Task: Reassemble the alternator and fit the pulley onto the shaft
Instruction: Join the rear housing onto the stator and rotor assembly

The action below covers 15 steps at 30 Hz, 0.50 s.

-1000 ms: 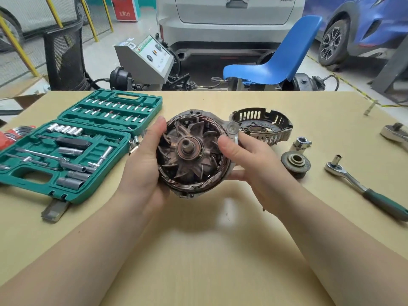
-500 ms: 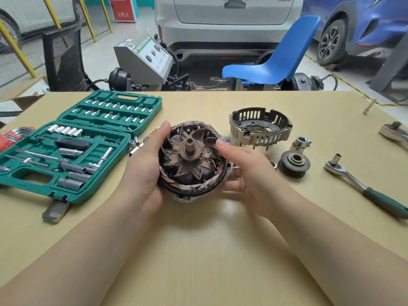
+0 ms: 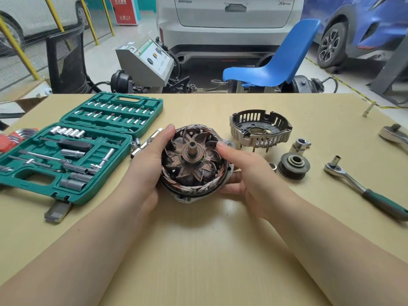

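Note:
The alternator body (image 3: 194, 164), with its rusty rotor fan, copper windings and shaft end facing up, sits low over the table at the centre. My left hand (image 3: 145, 166) cups its left side. My right hand (image 3: 245, 171) holds its right side, thumb on the top rim. The grey slotted end cover (image 3: 260, 129) lies on the table behind and to the right. The grooved pulley (image 3: 293, 165) lies flat to the right, with a small nut (image 3: 273, 166) beside it and a metal socket piece (image 3: 300, 145) just beyond.
An open green socket set case (image 3: 72, 149) fills the left of the table. A ratchet with a green handle (image 3: 364, 188) lies at the right, another ratchet head (image 3: 395, 134) at the far right edge. Loose sockets and an extension bar (image 3: 143, 143) lie beside the case.
Both hands have tilted the alternator body from facing me to facing up and lowered it toward the table. The end cover and pulley have not moved.

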Each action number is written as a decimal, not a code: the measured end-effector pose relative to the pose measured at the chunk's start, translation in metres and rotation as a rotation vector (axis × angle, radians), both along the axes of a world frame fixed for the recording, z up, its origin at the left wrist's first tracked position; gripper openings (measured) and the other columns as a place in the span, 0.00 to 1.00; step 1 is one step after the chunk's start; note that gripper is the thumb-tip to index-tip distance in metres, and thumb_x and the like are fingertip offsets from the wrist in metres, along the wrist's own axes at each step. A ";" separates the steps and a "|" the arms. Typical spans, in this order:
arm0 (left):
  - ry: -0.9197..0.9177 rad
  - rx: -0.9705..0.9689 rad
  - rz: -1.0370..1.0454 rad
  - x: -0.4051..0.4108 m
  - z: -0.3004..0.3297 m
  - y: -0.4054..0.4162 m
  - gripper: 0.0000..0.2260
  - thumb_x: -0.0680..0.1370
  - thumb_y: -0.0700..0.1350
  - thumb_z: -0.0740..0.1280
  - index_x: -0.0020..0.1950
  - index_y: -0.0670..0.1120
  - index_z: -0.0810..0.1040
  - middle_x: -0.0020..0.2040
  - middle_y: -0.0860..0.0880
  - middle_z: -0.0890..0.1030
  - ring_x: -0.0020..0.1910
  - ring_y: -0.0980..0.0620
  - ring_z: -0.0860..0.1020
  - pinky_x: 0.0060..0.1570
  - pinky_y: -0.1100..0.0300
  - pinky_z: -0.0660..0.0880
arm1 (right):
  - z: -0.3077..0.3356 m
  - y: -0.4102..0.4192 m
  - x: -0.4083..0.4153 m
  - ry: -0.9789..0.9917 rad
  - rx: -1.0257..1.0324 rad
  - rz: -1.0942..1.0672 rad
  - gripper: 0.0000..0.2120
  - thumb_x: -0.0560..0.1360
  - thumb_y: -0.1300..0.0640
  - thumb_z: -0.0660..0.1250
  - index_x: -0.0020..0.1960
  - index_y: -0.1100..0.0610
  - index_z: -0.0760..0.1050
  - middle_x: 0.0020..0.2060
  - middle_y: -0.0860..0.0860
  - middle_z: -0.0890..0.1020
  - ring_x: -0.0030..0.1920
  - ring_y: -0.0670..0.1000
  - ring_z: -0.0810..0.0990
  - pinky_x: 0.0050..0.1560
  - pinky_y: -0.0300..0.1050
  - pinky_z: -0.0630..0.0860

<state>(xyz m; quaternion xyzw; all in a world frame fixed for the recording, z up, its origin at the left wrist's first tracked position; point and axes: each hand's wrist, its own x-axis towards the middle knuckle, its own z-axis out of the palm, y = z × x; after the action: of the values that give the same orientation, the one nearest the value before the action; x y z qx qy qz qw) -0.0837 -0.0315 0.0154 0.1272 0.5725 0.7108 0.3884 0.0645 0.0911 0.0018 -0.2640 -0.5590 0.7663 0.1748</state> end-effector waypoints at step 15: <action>1.181 -0.718 0.103 -0.066 -0.013 -0.023 0.39 0.82 0.76 0.49 0.38 0.43 0.78 0.36 0.45 0.81 0.42 0.43 0.79 0.42 0.48 0.71 | 0.002 -0.003 -0.002 -0.022 0.150 -0.046 0.16 0.74 0.42 0.75 0.55 0.52 0.85 0.49 0.57 0.88 0.48 0.61 0.88 0.51 0.59 0.85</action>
<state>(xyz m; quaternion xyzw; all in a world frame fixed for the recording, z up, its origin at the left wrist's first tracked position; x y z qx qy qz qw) -0.1497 -0.0546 0.0028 0.3292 0.8932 0.3063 -0.0044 0.0629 0.0880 0.0034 -0.2714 -0.6107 0.7149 0.2055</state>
